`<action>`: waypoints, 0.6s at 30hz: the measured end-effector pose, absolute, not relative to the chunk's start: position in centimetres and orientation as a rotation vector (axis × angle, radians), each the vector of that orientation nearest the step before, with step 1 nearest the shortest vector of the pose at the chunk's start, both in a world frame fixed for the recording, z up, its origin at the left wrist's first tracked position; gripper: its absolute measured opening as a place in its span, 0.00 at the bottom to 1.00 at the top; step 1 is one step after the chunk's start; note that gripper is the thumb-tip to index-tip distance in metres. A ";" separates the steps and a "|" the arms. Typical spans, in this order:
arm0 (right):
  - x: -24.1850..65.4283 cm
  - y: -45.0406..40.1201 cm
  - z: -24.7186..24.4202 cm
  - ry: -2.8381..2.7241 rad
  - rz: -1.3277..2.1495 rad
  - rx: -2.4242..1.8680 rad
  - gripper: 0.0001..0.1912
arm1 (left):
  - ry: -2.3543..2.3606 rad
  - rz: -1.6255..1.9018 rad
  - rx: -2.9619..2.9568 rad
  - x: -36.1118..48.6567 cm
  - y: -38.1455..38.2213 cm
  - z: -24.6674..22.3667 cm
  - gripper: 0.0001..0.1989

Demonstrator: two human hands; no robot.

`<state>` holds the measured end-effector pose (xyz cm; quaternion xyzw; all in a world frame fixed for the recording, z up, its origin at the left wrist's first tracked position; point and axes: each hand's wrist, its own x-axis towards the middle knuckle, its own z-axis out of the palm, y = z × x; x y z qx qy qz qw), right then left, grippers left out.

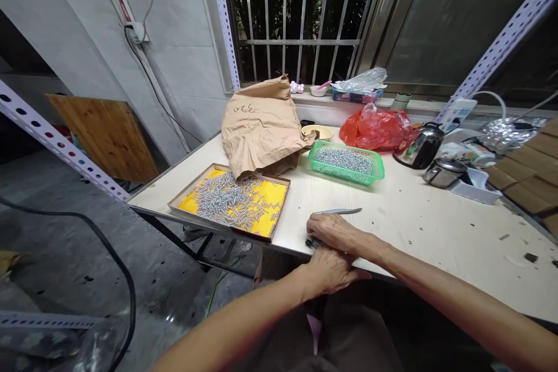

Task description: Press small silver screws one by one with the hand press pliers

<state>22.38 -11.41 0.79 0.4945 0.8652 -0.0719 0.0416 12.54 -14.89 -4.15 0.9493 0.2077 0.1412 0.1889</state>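
At the table's front edge, my right hand [333, 229] is closed with its fingers curled down. A small dark piece [310, 242] shows at its fingertips, but what the fingers hold is mostly hidden. Just beyond the knuckles lies a thin grey pointed tool [342, 211], its other end close to the hand. My left hand [329, 270] is nearer to me, tucked against the right wrist at the table edge. Its visible fingers stretch to the right, while the others are out of sight. To the left is a shallow tray [279, 218] with a yellow bottom, covered with many small metal pins.
A green basket [344, 177] of similar metal pieces stands behind my hands. A crumpled brown paper bag [261, 128] overlaps the tray's back edge. Farther back are a red plastic bag [375, 128], a kettle [421, 145] and a metal cup [444, 173]. Cartons [527, 174] stand at right.
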 end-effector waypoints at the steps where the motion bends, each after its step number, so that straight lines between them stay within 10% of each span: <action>1: 22.4 -11.3 0.9 2.696 -0.210 1.448 0.11 | 0.569 0.397 2.669 12.4 -14.8 -4.0 0.29; 11: 18.1 -8.9 7.5 3.581 -0.406 1.879 0.08 | 0.512 0.500 2.720 11.8 -14.9 -3.9 0.28; 18: 25.2 -5.8 14.4 3.778 0.770 2.659 0.11 | 0.965 0.620 2.755 8.3 -12.1 -2.0 0.15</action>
